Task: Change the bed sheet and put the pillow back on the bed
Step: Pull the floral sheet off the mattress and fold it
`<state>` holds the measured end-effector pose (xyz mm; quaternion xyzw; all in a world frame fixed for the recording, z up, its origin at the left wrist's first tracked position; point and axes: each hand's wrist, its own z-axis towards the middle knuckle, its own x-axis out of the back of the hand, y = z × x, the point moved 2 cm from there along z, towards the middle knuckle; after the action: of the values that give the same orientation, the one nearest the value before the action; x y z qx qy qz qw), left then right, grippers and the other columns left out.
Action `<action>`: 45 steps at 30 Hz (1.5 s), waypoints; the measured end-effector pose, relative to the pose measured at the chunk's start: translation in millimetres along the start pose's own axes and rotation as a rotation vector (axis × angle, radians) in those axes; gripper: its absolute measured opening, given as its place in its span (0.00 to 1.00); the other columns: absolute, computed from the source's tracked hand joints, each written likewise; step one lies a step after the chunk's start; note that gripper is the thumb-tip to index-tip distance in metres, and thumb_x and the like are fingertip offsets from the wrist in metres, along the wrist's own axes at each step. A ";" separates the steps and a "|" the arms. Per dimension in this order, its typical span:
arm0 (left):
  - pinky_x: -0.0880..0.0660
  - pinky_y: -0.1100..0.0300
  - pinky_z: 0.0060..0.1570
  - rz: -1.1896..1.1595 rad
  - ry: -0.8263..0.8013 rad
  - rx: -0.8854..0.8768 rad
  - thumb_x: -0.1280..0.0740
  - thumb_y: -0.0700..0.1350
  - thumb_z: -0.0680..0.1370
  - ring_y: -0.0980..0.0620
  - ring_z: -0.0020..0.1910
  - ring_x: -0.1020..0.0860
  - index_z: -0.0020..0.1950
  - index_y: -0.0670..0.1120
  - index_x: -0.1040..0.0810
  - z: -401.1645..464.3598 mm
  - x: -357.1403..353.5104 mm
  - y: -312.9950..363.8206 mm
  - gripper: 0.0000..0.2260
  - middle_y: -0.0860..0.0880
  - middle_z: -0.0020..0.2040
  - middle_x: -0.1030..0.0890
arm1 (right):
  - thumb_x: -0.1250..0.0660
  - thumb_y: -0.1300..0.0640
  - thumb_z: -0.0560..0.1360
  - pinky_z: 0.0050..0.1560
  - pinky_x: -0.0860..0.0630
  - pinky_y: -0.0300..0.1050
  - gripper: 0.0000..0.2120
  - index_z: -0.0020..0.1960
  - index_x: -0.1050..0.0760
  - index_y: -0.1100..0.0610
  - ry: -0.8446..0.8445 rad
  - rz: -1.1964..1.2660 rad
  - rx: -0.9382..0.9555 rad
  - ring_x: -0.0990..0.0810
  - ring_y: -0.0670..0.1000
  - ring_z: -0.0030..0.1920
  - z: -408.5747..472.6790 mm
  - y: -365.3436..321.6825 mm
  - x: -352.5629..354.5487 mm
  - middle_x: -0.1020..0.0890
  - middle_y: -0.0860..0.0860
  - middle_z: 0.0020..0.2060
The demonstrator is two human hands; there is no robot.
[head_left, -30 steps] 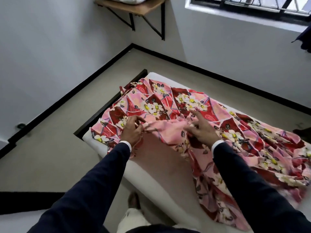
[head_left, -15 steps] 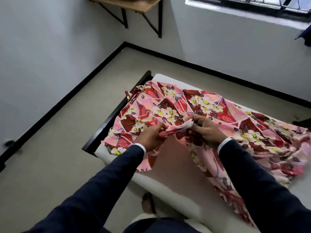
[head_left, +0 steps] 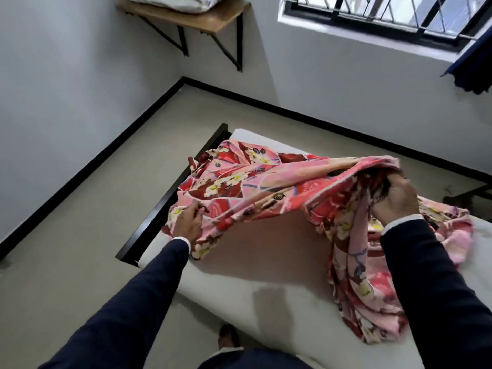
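Over the bare white mattress (head_left: 266, 296) both my hands, left (head_left: 186, 225) and right (head_left: 396, 201), grip the pink floral cotton sheet (head_left: 266, 182); I'd spread it taut, edges squared.

White walls (head_left: 66, 89) meet a grey floor (head_left: 66, 262) along a black skirting (head_left: 87, 166). A wooden shelf (head_left: 202, 21) on black brackets hangs near the corner. Daylight enters a barred window (head_left: 372, 14) beside a dark curtain (head_left: 474, 73).

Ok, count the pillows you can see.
1: the pillow lies on the wooden wall shelf in the corner, cut off by the frame's top edge. None shows on the bed.
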<state>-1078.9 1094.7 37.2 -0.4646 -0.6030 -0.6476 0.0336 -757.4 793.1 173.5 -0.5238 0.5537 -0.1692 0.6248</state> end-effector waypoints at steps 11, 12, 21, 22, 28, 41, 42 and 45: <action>0.28 0.55 0.64 0.194 -0.387 -0.423 0.22 0.50 0.72 0.47 0.62 0.26 0.73 0.47 0.31 -1.1 -105.8 133.8 0.32 0.43 0.66 0.26 | 0.31 0.51 0.75 0.51 0.20 0.42 0.07 0.43 0.18 0.54 -0.093 0.166 0.133 0.17 0.47 0.43 -34.3 -88.2 23.6 0.15 0.48 0.39; 0.26 0.55 0.60 0.191 -0.406 -0.454 0.23 0.49 0.74 0.47 0.59 0.24 0.71 0.46 0.29 -6.1 -121.2 154.1 0.28 0.43 0.64 0.24 | 0.39 0.52 0.81 0.50 0.21 0.42 0.15 0.40 0.17 0.53 -0.040 0.214 0.155 0.17 0.46 0.42 -33.2 -105.0 46.3 0.15 0.47 0.38; 0.29 0.52 0.43 0.130 -0.243 -0.468 0.37 0.44 0.77 0.41 0.44 0.22 0.49 0.40 0.22 -45.7 -223.3 272.6 0.08 0.38 0.47 0.19 | 0.46 0.75 0.76 0.40 0.21 0.36 0.17 0.44 0.24 0.59 0.087 -0.178 0.201 0.19 0.45 0.36 -53.1 -181.7 166.0 0.17 0.47 0.34; 0.30 0.51 0.43 0.050 -0.162 -0.438 0.38 0.43 0.77 0.43 0.43 0.24 0.48 0.38 0.23 -46.7 -223.3 287.0 0.09 0.37 0.45 0.20 | 0.47 0.76 0.76 0.38 0.21 0.36 0.16 0.45 0.25 0.61 0.067 -0.204 0.187 0.19 0.45 0.35 -54.2 -186.5 174.4 0.17 0.48 0.34; 0.29 0.48 0.49 -0.457 0.274 -0.464 0.40 0.46 0.79 0.47 0.42 0.27 0.50 0.39 0.25 -25.7 -146.0 409.5 0.11 0.34 0.44 0.23 | 0.45 0.74 0.80 0.19 0.38 0.33 0.16 0.44 0.24 0.58 -0.028 -0.317 0.178 0.34 0.43 0.22 -47.4 -237.8 201.4 0.22 0.52 0.31; 0.24 0.64 0.52 -0.161 -0.162 -1.210 0.24 0.52 0.73 0.54 0.55 0.22 0.63 0.45 0.27 -141.9 -209.4 528.8 0.23 0.49 0.59 0.28 | 0.34 0.68 0.76 0.46 0.23 0.48 0.11 0.40 0.18 0.57 0.029 -0.403 0.279 0.20 0.53 0.37 -7.6 -292.3 120.3 0.16 0.54 0.35; 0.23 0.61 0.52 -0.146 -0.183 -1.193 0.24 0.50 0.73 0.53 0.53 0.21 0.63 0.44 0.29 -146.2 -214.8 534.9 0.24 0.49 0.58 0.27 | 0.35 0.69 0.76 0.45 0.23 0.45 0.11 0.40 0.19 0.58 0.014 -0.420 0.302 0.20 0.50 0.35 -7.7 -292.4 113.3 0.17 0.52 0.34; 0.21 0.49 0.47 -0.129 -0.232 -1.077 0.28 0.50 0.74 0.49 0.47 0.20 0.61 0.45 0.35 -147.1 -231.5 537.7 0.22 0.47 0.53 0.24 | 0.32 0.67 0.74 0.45 0.22 0.45 0.07 0.41 0.18 0.60 -0.032 -0.444 0.330 0.19 0.52 0.38 -9.9 -289.6 97.8 0.16 0.55 0.35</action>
<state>-705.7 710.1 315.0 -0.4466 -0.2135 -0.8097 -0.3151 -626.9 597.0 368.6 -0.5262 0.3803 -0.3814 0.6580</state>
